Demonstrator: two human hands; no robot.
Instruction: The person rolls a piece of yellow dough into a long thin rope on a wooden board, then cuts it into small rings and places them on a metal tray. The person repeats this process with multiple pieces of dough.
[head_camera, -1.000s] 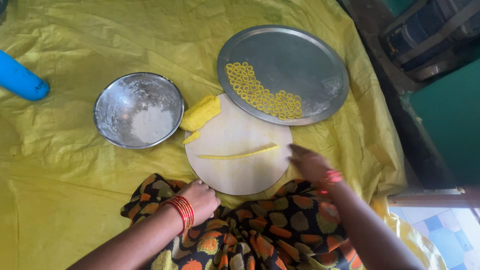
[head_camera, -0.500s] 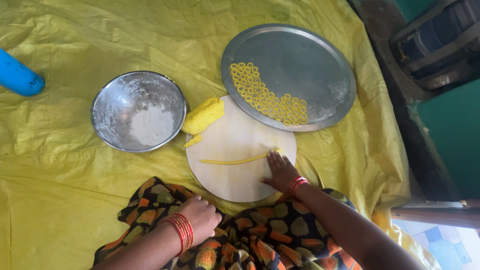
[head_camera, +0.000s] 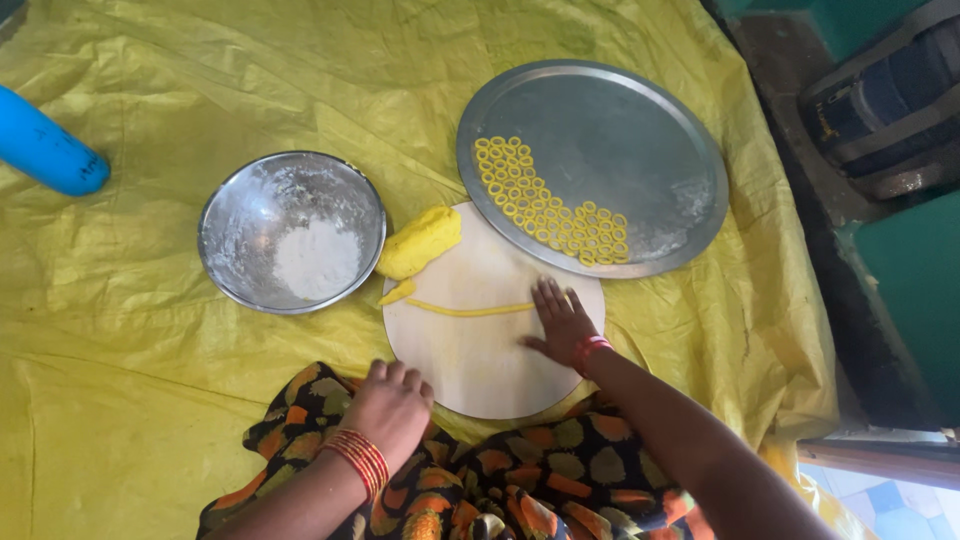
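On the round board (head_camera: 480, 360), the right hand (head_camera: 560, 322) lies flat and open on the right end of a thin dough rope (head_camera: 470, 310), rolling it. Left hand (head_camera: 392, 405), loosely curled and empty, rests at the near edge. Next, I judge, even pressure thins the rope.

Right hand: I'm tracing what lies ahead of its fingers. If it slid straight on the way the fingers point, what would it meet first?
The right hand points up the round board; it would probably first meet the steel tray's near rim, then the dough rings.
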